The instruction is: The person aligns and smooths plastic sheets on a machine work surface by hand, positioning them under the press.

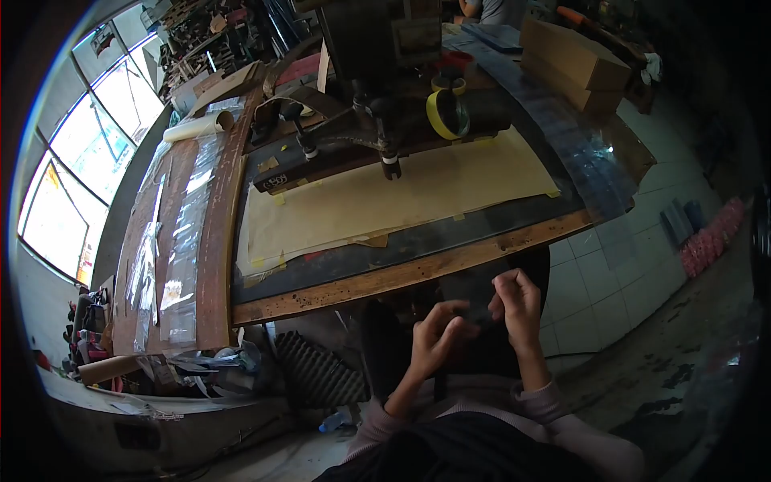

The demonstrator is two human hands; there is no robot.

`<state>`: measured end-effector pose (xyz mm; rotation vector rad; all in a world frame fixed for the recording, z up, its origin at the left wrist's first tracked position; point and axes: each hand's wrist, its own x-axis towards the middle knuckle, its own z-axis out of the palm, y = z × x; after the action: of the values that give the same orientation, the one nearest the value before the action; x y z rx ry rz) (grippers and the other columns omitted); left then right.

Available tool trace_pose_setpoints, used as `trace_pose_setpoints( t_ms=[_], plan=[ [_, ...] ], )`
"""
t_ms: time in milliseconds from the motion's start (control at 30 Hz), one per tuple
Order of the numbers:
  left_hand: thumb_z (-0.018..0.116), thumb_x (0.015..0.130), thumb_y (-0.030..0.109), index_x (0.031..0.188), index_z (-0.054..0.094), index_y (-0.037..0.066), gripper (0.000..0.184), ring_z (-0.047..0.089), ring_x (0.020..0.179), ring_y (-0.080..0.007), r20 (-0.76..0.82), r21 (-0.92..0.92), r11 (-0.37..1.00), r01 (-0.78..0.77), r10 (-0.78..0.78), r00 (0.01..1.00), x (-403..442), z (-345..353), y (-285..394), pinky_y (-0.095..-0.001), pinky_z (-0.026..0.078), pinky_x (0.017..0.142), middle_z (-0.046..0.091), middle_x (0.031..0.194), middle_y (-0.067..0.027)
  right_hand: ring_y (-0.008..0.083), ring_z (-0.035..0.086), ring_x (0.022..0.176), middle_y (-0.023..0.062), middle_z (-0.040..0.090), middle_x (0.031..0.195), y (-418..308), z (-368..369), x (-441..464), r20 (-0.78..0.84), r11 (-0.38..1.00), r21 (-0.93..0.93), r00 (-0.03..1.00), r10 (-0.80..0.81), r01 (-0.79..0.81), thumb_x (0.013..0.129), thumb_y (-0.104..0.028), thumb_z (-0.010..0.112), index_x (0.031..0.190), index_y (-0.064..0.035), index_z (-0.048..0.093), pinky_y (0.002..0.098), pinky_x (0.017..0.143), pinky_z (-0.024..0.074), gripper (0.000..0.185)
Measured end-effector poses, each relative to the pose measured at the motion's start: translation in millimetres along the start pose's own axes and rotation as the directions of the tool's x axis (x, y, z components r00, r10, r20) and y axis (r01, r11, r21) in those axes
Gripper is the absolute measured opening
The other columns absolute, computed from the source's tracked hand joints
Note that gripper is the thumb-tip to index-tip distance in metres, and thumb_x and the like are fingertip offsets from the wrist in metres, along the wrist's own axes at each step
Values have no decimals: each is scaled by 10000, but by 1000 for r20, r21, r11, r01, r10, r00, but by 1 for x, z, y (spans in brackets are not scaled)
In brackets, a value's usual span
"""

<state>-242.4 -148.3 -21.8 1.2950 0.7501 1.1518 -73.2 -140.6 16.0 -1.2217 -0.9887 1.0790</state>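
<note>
Both hands are raised over the lap, just in front of the wooden table edge (418, 270). My left hand (440, 333) has its fingers curled toward the thumb; whether anything thin is between them is too blurred to tell. To its right, my right hand (516, 304) is closed with bent fingers, and what it holds, if anything, cannot be made out. The two hands are apart. Beyond them a tan sheet (401, 197) lies on the dark board (401, 255), with small yellow tape pieces along its edges. A dark press bar (345, 161) lies across the sheet's far side.
A yellow tape roll (438, 114) rests on the machine. Clear plastic strips (189, 233) and a paper roll (197, 127) lie on the left table. Cardboard boxes (574, 64) stand at the back right. Pink bundles (713, 238) are on the right. Part of another person (499, 12) shows at the top.
</note>
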Motion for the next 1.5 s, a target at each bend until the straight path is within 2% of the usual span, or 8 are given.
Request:
trace_pose_setpoints(
  t_ms=[167,267,400,533,667,867,1067,1500],
  plan=[
    [545,967,85,1057,574,-31,149,717,804,-195,108,-249,966,67,-41,993,-27,-6,31,-268,567,706,708,883,-104,119,638,649,91,668,745,-43,-4,-26,316,989,86,945,86,-118,955,-224,611,899,-18,571,244,590,502,217],
    [570,923,71,1012,582,-15,124,721,746,-194,328,-71,993,92,-64,943,-35,-31,46,-270,551,692,709,799,-103,267,706,881,181,684,984,-36,-18,-20,703,947,180,708,66,-267,958,-312,604,1072,22,575,382,848,553,354],
    [614,909,169,1019,603,24,182,719,718,-237,627,352,934,-60,-188,756,-41,-61,46,-318,549,671,717,802,-107,344,693,962,213,535,1339,-10,-1,7,580,815,417,808,102,-402,979,-395,533,1343,30,424,422,863,567,570],
    [669,889,370,1182,596,17,465,714,887,-259,718,391,914,-107,-230,657,-43,-79,26,-353,552,789,720,969,-149,302,722,818,236,623,1189,-19,13,32,410,917,285,900,146,-279,989,-300,534,1439,-2,293,326,685,601,592],
    [623,833,602,1445,357,-7,904,588,1196,-304,485,360,932,-36,-154,861,-20,-95,39,-399,455,1025,558,1330,-220,274,724,790,198,704,941,-26,17,34,410,980,179,912,9,-91,986,-159,509,1489,-44,213,286,649,576,595],
    [484,1008,362,1498,221,7,660,567,1205,-346,-77,-474,880,-33,-4,997,39,-51,58,-424,498,969,532,1344,-242,270,718,851,174,716,934,-42,9,3,618,1000,18,786,0,-14,920,-64,568,1481,-74,292,324,808,543,625],
    [425,1007,44,1494,207,-2,535,609,1156,-302,-24,-123,992,-12,9,1000,58,-22,93,-322,571,847,598,1261,-227,204,669,831,155,632,1063,-49,8,12,410,970,222,894,-184,98,943,-306,629,1423,1,394,297,773,529,617],
    [448,986,18,1480,261,-26,530,674,1040,-286,47,-43,988,-151,152,987,100,-31,125,-251,567,702,674,1113,-229,111,608,669,96,649,850,-80,38,59,-18,879,101,884,-466,466,965,-86,556,1120,31,670,230,610,497,225]
  ],
)
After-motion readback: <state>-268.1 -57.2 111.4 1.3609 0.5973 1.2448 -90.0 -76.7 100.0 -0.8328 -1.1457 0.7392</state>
